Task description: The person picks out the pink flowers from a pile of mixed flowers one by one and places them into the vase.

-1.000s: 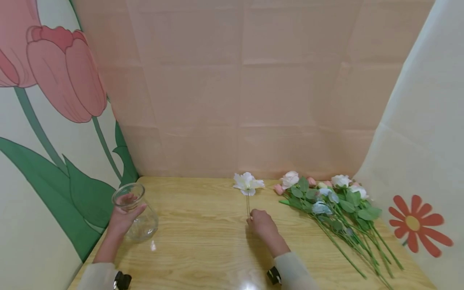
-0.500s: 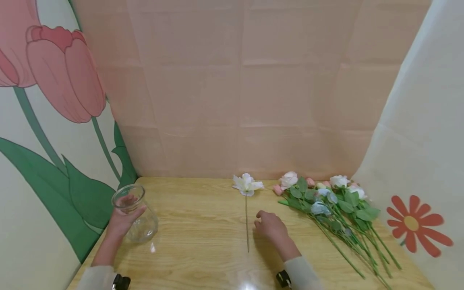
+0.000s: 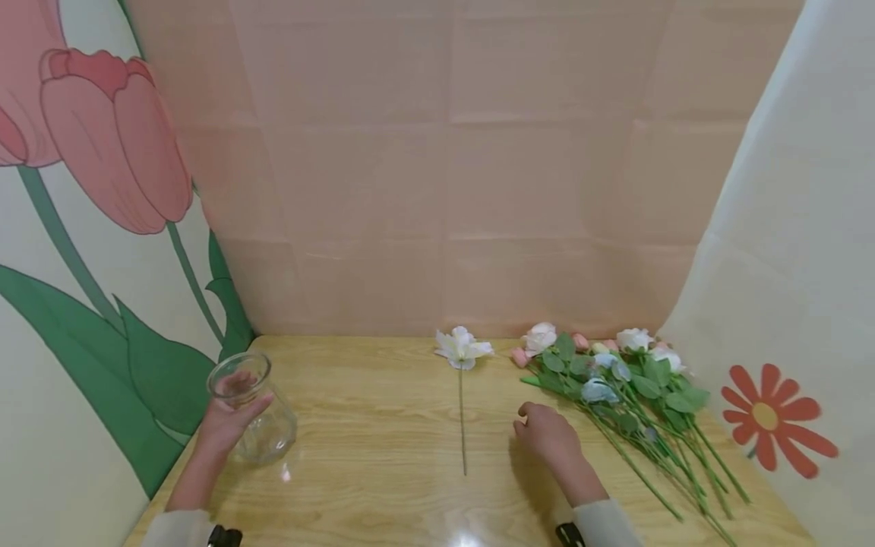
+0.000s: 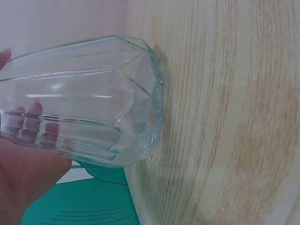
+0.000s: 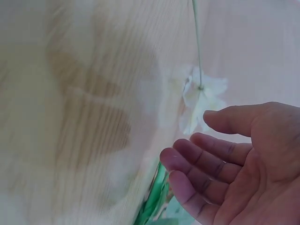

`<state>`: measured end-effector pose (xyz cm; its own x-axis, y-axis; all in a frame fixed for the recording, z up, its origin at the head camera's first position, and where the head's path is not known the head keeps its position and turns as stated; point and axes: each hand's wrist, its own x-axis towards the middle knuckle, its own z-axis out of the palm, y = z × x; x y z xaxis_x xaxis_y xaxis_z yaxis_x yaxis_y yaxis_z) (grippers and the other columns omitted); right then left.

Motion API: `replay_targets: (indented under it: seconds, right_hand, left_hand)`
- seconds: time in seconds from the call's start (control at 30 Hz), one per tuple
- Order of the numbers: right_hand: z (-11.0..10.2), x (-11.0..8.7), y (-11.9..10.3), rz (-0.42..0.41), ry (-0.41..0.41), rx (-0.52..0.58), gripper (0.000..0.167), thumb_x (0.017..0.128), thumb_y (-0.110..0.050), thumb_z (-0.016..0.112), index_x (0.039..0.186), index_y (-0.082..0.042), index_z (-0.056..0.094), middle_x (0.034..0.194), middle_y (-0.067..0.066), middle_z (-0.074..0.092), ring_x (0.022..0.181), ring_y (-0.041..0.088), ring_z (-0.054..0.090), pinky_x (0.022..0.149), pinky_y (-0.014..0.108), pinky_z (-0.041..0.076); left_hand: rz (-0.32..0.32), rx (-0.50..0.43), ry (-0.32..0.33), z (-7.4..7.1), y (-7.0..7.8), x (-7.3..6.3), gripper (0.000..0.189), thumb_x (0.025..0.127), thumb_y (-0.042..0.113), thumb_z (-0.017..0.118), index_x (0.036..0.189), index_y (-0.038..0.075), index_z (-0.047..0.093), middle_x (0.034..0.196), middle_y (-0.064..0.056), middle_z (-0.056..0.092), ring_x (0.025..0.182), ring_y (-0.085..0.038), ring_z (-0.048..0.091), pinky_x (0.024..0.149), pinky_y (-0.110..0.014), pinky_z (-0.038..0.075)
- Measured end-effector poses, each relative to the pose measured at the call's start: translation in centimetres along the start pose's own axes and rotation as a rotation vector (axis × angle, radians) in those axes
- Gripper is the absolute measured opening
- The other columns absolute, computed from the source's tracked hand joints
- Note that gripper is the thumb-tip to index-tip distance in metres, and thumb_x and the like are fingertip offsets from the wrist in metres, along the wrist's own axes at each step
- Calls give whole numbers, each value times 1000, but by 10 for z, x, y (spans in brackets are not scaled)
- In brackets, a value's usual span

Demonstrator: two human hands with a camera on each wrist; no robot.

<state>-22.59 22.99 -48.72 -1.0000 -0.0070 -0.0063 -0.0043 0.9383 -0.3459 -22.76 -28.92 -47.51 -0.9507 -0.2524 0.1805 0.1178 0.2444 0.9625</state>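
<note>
On the table's left side stands a clear glass vase (image 3: 268, 434) with a wide round rim. My left hand (image 3: 229, 422) grips it around the neck, and the fingers show through the faceted glass (image 4: 93, 89) in the left wrist view. My right hand (image 3: 550, 437) hovers over the table with relaxed fingers and holds nothing; its palm (image 5: 262, 173) shows in the right wrist view. A single white flower (image 3: 462, 348) on a thin straight stem lies on the table to the left of that hand. To the hand's right lies a heap of flowers (image 3: 615, 387).
The heap has white, pink and blue blooms, green leaves and long stems reaching toward the table's front right. A pink backdrop (image 3: 437, 190) rises behind the wooden table (image 3: 369, 441). A tulip-printed panel (image 3: 116, 152) and a white sheet with a red flower (image 3: 772, 414) border the sides.
My right hand has let go of the white flower's stem and moved right, away from it. The flower lies where it was. My left hand keeps its hold on the vase.
</note>
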Motion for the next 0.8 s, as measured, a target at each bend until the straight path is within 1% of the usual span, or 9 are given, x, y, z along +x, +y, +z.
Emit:
replay_targets:
  seconds: [0.13,0.2,0.3,0.37,0.53,0.67,0.8]
  right_hand:
    - [-3,-4,11,-4,8,-9,27,94,-18,67,114,1,67,98,14,71,88,32,67,75,52,55]
    - [-3,-7,17,0,11,-13,29,94,-18,68,115,1,66,98,14,71,89,32,68,74,52,55]
    - [-5,-10,30,17,11,-12,34,94,-18,68,121,2,63,100,15,72,90,33,69,73,52,55]
    - [-7,-12,38,25,18,-7,38,94,-17,67,125,5,60,103,18,72,92,35,69,75,53,55]
    - [-12,-14,55,-6,75,0,46,92,-13,68,130,10,55,115,28,67,104,46,65,87,59,52]
    - [-15,-16,66,0,112,-39,45,91,-13,68,128,10,56,119,31,65,105,51,62,88,61,51]
    - [-18,-19,77,20,135,-59,44,90,-12,67,127,12,56,120,35,62,106,54,60,89,63,50]
  left_hand:
    - [-9,2,-7,-1,-1,-2,69,90,5,75,144,-6,34,102,40,50,100,20,47,84,-2,42]
    - [-15,5,-11,-2,-3,-3,69,90,4,75,144,-6,34,102,39,50,99,20,47,84,-3,42]
    - [-25,10,-26,-1,-7,-3,69,90,5,75,145,-5,35,103,37,50,100,20,46,84,-2,41]
    - [-24,15,-31,-1,-8,-3,69,90,6,76,145,-4,35,104,36,50,101,20,46,85,-2,40]
    - [-13,-2,-22,2,-8,-2,65,90,5,75,142,-4,37,106,34,52,102,18,46,85,-2,40]
    - [2,-26,-14,3,-7,-1,63,89,3,75,139,-5,38,107,31,54,102,16,47,84,-3,41]
    - [15,-22,-20,2,-6,0,64,89,3,75,140,-6,37,107,32,53,102,17,47,84,-3,41]
